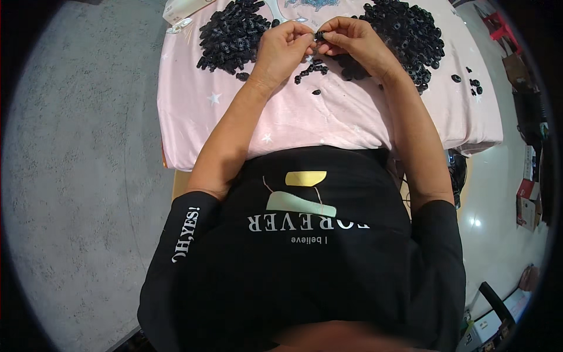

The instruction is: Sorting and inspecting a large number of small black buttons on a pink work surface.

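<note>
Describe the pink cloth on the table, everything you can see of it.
The pink cloth is soft fabric, pale pink with small white stars and a bluish print at its far edge. It covers the table and hangs over the near edge in loose folds. Two heaps of small black parts lie on it, the left heap and the right heap, with loose ones scattered between and to the right. Above it, the left hand and right hand pinch one part.

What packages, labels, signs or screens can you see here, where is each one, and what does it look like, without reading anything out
Flat white package: top left corner of the pink cloth-covered table, rectangular, partly cut off by the picture's edge.
Cardboard boxes: on the floor at the far right, small, red, white and brown.
Brown paper bag: upper right on the floor, upright.
White box: bottom right corner, with dark printed patches.
No signs or screens in view.
</note>
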`<state>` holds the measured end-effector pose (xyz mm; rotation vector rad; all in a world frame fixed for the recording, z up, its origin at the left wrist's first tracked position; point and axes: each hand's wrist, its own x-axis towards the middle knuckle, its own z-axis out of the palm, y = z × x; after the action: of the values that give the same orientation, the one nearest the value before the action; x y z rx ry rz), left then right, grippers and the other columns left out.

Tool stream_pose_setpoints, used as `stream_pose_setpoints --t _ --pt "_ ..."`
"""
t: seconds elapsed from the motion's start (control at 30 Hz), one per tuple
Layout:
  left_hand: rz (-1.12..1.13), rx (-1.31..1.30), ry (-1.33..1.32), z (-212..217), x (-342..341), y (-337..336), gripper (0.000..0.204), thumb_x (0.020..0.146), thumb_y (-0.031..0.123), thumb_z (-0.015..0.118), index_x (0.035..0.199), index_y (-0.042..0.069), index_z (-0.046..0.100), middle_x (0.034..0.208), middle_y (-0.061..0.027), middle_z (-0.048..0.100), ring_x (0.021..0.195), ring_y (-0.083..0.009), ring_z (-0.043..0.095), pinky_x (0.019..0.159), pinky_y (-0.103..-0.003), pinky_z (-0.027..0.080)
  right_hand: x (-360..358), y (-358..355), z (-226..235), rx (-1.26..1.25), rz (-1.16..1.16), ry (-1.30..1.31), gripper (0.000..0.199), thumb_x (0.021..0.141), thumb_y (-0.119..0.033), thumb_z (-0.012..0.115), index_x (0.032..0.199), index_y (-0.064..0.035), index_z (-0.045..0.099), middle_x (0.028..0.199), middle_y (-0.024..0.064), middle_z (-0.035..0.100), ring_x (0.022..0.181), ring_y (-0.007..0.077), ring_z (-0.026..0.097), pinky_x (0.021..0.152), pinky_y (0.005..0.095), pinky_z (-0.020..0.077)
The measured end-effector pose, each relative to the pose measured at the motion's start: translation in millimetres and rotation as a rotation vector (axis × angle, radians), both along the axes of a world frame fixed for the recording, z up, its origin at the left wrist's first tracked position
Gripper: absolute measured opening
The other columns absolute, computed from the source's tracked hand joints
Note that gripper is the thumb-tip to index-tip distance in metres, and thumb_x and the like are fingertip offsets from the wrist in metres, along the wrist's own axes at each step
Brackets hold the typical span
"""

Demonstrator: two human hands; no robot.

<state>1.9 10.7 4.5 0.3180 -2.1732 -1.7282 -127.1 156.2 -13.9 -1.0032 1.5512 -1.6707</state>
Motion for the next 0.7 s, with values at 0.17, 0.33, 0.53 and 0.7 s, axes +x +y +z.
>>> stream_pose_setpoints --t 0.17,0.33,0.53,0.7 --pt "-0.016 -0.004 0.025 -2.8 -0.5 -1.3 0.013 0.094 0.008 0.061 0.103 -0.001 0.064 0.084 -0.0048 0.068 0.071 -0.0071 0.062 0.064 -0.020 0.050 2.0 -1.1 1.7 0.000 -0.022 0.007 0.019 0.098 -0.013 0.057 0.110 -0.0008 0.062 0.093 0.0055 0.068 0.084 0.0091 0.067 0.080 0.0212 0.0542" --pt "-0.035 -0.059 0.061 -2.1 -1.1 -0.4 0.012 0.095 0.008 0.060 0.103 -0.001 0.064 0.083 -0.0044 0.068 0.070 -0.0068 0.062 0.062 -0.019 0.050 -0.5 -1.2 -0.8 -0.027 -0.017 -0.013 0.019 0.098 -0.013 0.057 0.111 -0.0007 0.062 0.092 0.0062 0.069 0.083 0.0096 0.067 0.080 0.0212 0.0543" --pt "-0.022 -0.066 0.097 -6.0 -2.1 0.8 0.013 0.095 0.006 0.058 0.105 -0.002 0.062 0.084 -0.0047 0.068 0.070 -0.0067 0.062 0.063 -0.019 0.050 -1.7 -1.2 -1.8 -0.046 -0.011 -0.011 0.018 0.098 -0.013 0.058 0.110 -0.0006 0.063 0.091 0.0052 0.069 0.082 0.0086 0.066 0.079 0.0209 0.0542" --pt "-0.028 -0.105 0.095 -7.2 -2.8 0.5 0.013 0.096 0.005 0.056 0.107 -0.002 0.060 0.085 -0.0050 0.066 0.072 -0.0067 0.061 0.066 -0.018 0.050 0.3 0.1 0.3 -0.052 -0.025 0.013 0.018 0.097 -0.014 0.058 0.109 -0.0012 0.063 0.090 0.0041 0.069 0.080 0.0070 0.064 0.079 0.0204 0.0537"
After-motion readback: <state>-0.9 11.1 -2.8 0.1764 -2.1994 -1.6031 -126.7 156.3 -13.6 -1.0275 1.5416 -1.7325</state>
